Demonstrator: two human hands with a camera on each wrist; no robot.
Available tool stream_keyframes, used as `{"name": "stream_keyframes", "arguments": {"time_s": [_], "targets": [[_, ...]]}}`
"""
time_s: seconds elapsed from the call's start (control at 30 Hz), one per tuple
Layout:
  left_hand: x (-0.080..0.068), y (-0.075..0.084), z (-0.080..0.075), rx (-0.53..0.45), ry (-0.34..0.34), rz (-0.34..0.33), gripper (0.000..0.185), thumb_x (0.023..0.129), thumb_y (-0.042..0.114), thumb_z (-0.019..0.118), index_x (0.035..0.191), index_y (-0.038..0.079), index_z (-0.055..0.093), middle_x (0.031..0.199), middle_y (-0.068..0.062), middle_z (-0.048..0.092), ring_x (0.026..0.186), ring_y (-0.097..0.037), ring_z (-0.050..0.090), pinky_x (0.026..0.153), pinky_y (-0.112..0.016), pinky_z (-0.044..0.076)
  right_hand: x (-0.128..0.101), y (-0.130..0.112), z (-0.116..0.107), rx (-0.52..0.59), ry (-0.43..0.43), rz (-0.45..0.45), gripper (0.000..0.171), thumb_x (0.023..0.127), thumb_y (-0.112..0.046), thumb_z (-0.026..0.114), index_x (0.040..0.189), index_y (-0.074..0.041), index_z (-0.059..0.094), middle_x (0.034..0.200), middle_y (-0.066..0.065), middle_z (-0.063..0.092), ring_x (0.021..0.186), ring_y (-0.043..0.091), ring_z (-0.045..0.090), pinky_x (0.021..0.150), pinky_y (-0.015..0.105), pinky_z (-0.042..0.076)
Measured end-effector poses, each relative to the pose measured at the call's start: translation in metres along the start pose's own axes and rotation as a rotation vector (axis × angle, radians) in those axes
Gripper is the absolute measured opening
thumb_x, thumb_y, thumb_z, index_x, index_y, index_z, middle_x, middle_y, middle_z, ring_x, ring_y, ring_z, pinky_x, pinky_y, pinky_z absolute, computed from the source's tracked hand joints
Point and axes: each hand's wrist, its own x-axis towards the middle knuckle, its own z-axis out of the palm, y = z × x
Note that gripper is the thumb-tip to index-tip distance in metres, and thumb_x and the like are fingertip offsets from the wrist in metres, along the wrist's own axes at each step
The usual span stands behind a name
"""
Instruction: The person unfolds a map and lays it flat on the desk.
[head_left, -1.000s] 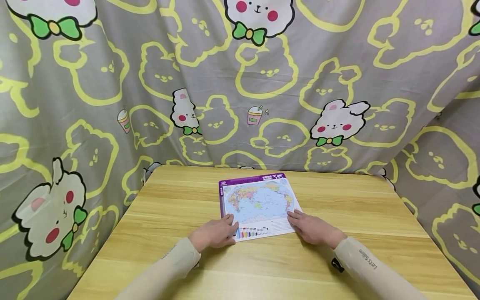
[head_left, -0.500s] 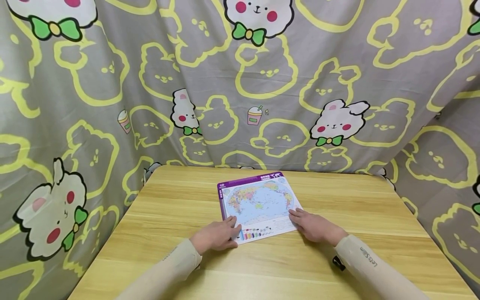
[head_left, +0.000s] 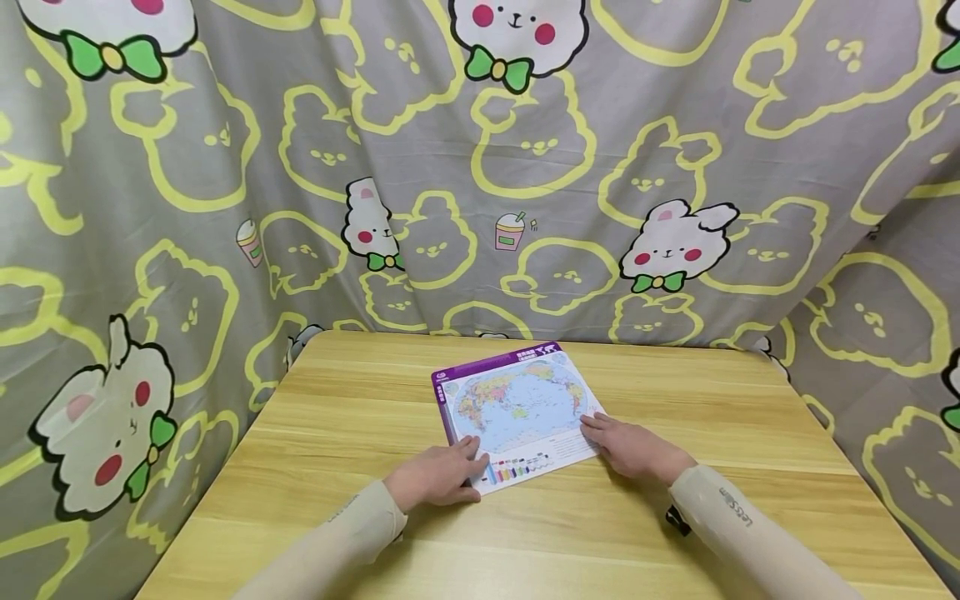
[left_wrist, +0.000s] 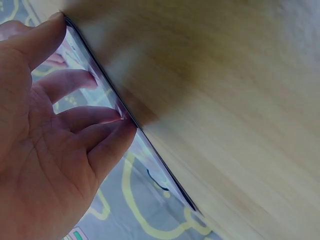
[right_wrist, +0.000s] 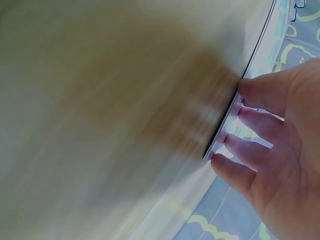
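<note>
While flat on the table (head_left: 337,433), map board (head_left: 517,408) lies between both grips.

Left hand (head_left: 437,475) — palm down, fingers straight and lightly spread, right hand (head_left: 636,450) — likewise flat, fingers extended forward, both forearms in beige sleeves, angled inward.

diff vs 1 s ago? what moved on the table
The map board has turned slightly counterclockwise: its far left corner went left, its near edge swung toward the person on the left side. The left hand slid a little nearer and rightward with it, the right hand edged away. Both hands keep flat fingers pressed on the board's near corners; nothing was gripped or released. The table and the curtain are unchanged.
</note>
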Motion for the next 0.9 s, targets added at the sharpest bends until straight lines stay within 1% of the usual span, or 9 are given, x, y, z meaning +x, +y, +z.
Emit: {"name": "stream_keyframes", "arguments": {"time_s": [0.3, 0.63, 0.9], "targets": [[0.0018, 0.0046, -0.0026, 0.008, -0.015, 0.008, 0.066, 0.090, 0.056, 0.051, 0.144, 0.018, 0.042, 0.151, -0.014, 0.030, 0.137, -0.025, 0.030, 0.104, -0.037, 0.037, 0.0029, 0.0038, -0.0038, 0.002, -0.013, 0.011, 0.039, 0.096, -0.003, 0.045, 0.134, 0.005, 0.049, 0.142, 0.020, 0.043, 0.129, 0.043, 0.038, 0.102, 0.053, 0.035], [0.0053, 0.0061, 0.0005, 0.034, 0.006, 0.031, 0.068, 0.090, 0.058, 0.050, 0.144, 0.018, 0.043, 0.150, -0.014, 0.031, 0.137, -0.025, 0.031, 0.103, -0.038, 0.039, 0.0041, 0.0057, -0.0055, 0.012, -0.015, 0.033, 0.039, 0.099, -0.006, 0.042, 0.136, 0.003, 0.047, 0.144, 0.018, 0.040, 0.131, 0.041, 0.035, 0.104, 0.052, 0.033], [0.0086, 0.0095, 0.0008, 0.047, -0.003, 0.033, 0.068, 0.089, 0.059, 0.050, 0.144, 0.019, 0.043, 0.150, -0.012, 0.032, 0.137, -0.024, 0.032, 0.100, -0.037, 0.042, 0.0068, 0.0090, -0.0046, 0.012, -0.026, 0.057, 0.039, 0.099, -0.008, 0.042, 0.137, 0.002, 0.047, 0.145, 0.016, 0.040, 0.132, 0.040, 0.034, 0.104, 0.052, 0.032]]}}
